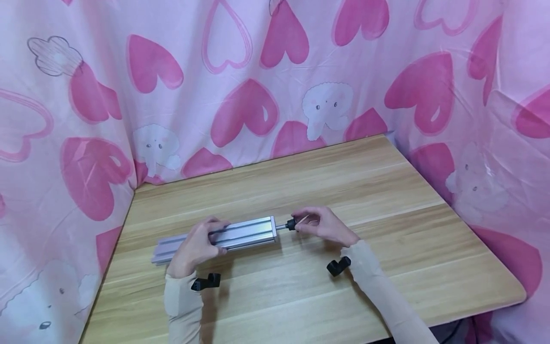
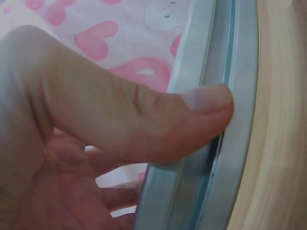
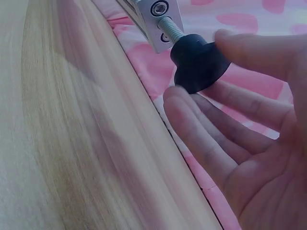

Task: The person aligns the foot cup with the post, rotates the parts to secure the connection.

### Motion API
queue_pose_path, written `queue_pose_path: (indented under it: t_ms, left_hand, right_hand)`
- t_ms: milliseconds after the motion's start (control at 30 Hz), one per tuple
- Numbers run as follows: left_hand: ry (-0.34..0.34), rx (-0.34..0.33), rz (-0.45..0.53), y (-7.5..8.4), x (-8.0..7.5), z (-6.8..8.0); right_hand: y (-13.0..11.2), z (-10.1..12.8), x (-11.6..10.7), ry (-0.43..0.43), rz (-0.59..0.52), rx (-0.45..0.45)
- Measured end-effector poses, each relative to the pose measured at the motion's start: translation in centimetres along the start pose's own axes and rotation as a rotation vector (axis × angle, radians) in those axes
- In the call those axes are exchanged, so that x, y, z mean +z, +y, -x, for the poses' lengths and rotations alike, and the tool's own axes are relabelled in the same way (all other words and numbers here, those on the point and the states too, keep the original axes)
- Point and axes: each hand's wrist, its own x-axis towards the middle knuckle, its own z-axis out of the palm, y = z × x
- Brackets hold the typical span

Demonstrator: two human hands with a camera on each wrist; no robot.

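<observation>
My left hand (image 1: pixel 199 244) grips a silver slotted aluminium profile (image 1: pixel 251 231) across its middle. In the left wrist view the thumb (image 2: pixel 192 115) lies over the profile's groove (image 2: pixel 223 48). A threaded rod (image 3: pixel 171 28) sticks out of the plate on the profile's right end, beside a socket-head screw (image 3: pixel 159 7). On the rod sits a black knob (image 3: pixel 199 62), with its wide side outward. My right hand (image 1: pixel 322 223) holds this knob at its edge between thumb and fingertips, palm apart from it.
Underneath is a wood-grain table (image 1: pixel 275 301). Pink heart-patterned cloth (image 1: pixel 245 114) hangs along its back and sides. Black camera mounts (image 1: pixel 206 282) jut from both wrists. Dark cables (image 1: pixel 455 332) show below the table's front right edge.
</observation>
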Motion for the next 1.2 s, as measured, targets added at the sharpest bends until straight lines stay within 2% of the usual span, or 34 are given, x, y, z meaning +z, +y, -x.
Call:
queue_pose_path:
  t_ms: [300, 700, 967, 1067, 1200]
  left_hand:
    - [0.004, 0.018, 0.006, 0.15, 0.16, -0.16]
    - [-0.006, 0.014, -0.001, 0.29, 0.2, -0.14]
    - [-0.006, 0.007, -0.006, 0.28, 0.13, -0.06]
    - [-0.004, 0.009, 0.003, 0.3, 0.07, -0.07]
    - [-0.011, 0.0, 0.01, 0.23, -0.02, 0.0]
  right_hand:
    - [0.37, -0.29, 0.16, -0.016, -0.029, 0.073]
    - [0.36, -0.76, 0.7, -0.02, -0.071, 0.118]
    - [0.19, -0.58, 0.65, -0.026, -0.061, 0.138]
    - [0.18, -0.28, 0.41, -0.002, 0.008, 0.127]
    - [0.29, 0.1, -0.01, -0.003, 0.036, 0.042]
